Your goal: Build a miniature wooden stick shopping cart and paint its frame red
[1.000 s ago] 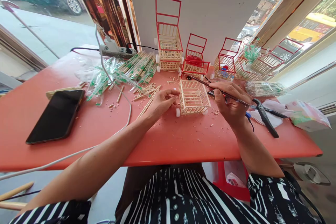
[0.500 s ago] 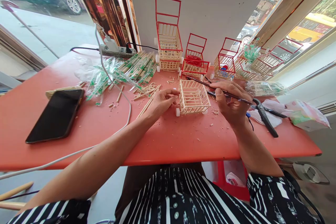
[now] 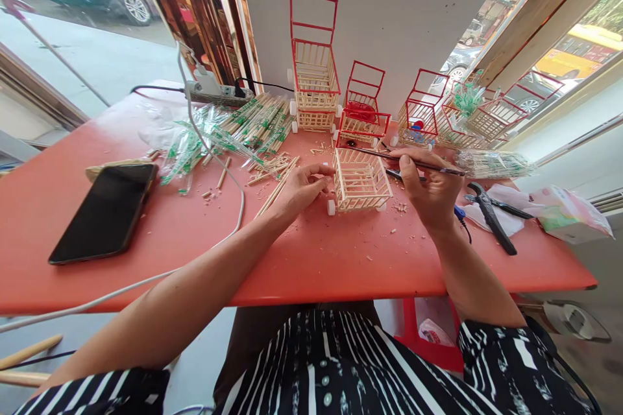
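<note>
A small wooden cart [image 3: 363, 185] is standing on the bench [image 3: 311, 272], between the two hands. The left hand [image 3: 306, 188] is resting beside its left side, fingers bent; whether it is gripping the cart cannot be told. The right hand [image 3: 431, 185] is gripping a thin dark stick [image 3: 370, 152] along the cart's far edge. Red-trimmed carts [image 3: 316, 91] are standing beyond; pliers [image 3: 489, 214] are lying to the right, a phone [image 3: 104, 214] to the left.

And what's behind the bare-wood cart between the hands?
Beyond the bare-wood cart: a thin dark tool, a small dark round thing, then a red-rimmed cart. Tabletop covered by the nearer cart's slats can't be seen.
</note>
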The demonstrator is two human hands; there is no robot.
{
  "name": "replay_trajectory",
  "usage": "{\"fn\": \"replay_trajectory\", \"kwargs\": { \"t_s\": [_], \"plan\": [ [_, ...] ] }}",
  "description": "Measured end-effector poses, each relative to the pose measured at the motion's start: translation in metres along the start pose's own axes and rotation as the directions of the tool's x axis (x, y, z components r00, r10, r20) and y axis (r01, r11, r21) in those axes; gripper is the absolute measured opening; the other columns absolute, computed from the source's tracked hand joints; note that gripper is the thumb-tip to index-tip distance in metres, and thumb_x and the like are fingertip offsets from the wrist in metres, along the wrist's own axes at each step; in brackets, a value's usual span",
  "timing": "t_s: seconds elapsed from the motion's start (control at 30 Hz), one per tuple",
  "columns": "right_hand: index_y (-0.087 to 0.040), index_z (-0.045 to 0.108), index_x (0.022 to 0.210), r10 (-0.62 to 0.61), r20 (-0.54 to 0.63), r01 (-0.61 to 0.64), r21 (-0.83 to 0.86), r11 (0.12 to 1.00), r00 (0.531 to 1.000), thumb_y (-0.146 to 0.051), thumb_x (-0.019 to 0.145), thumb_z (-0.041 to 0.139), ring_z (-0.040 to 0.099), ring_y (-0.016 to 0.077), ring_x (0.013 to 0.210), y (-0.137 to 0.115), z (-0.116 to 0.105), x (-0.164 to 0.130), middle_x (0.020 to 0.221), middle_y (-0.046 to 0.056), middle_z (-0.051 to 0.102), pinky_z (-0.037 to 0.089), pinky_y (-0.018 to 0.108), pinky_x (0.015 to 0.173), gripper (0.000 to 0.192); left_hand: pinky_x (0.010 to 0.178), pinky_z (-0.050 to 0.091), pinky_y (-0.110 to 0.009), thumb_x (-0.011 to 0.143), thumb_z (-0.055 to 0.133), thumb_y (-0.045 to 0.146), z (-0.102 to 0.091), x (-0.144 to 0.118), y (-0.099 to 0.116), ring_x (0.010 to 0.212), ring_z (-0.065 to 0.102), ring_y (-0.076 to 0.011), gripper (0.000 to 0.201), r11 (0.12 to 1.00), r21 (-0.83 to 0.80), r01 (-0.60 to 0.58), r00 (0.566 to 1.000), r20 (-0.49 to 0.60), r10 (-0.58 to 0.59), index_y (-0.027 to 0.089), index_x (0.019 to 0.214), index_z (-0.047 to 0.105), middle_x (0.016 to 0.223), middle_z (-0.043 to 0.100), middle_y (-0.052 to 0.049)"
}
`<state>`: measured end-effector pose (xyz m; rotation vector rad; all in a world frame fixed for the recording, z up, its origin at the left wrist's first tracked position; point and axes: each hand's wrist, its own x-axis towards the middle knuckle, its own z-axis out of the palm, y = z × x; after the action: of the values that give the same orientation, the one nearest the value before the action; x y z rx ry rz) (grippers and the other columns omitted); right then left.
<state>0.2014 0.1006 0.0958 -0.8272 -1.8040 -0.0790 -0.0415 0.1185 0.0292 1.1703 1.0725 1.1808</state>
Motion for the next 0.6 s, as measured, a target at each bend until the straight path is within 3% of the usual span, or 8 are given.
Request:
{"fn": "replay_trajectory", "kwargs": {
  "t_s": [0.27,0.47,0.6],
  "plan": [
    [-0.030,0.086,0.106,0.065,0.005,-0.066,0.043,0.997,0.998,-0.033,0.110,0.068,0.086,0.0217,0.081,0.0037,0.0011,-0.0036,0.096,0.003,0.088,0.071,0.036,0.077,0.019,0.062,0.062,-0.024,0.071,0.072,0.024,0.0001,0.0000,0.0012,0.062,0.066,-0.0131,0.022,1.000,-0.003,0.010,1.000,-0.005,-0.010,0.016,0.090,0.080,0.068,0.067,0.001],
    [-0.027,0.088,0.102,0.110,-0.027,-0.111,-0.050,0.993,0.994,-0.033,0.110,0.067,0.087,0.0224,0.086,0.0029,-0.0036,0.0012,0.091,0.003,0.089,0.072,0.037,0.083,0.023,0.063,0.062,-0.025,0.071,0.073,0.024,-0.0003,-0.0001,0.0016,0.061,0.067,-0.0130,0.021,1.000,0.004,0.008,1.000,-0.008,-0.008,0.018,0.090,0.080,0.071,0.070,0.000],
    [-0.025,0.087,0.102,0.127,-0.016,-0.128,-0.018,0.992,0.992,-0.035,0.111,0.065,0.087,0.0214,0.083,-0.0020,-0.0031,0.0008,0.094,0.004,0.089,0.072,0.037,0.083,0.025,0.065,0.063,-0.026,0.071,0.072,0.025,-0.0001,0.0002,0.0004,0.062,0.068,-0.0137,0.021,1.000,-0.002,0.007,1.000,-0.004,-0.007,0.018,0.089,0.079,0.071,0.069,0.001]
  ]
}}
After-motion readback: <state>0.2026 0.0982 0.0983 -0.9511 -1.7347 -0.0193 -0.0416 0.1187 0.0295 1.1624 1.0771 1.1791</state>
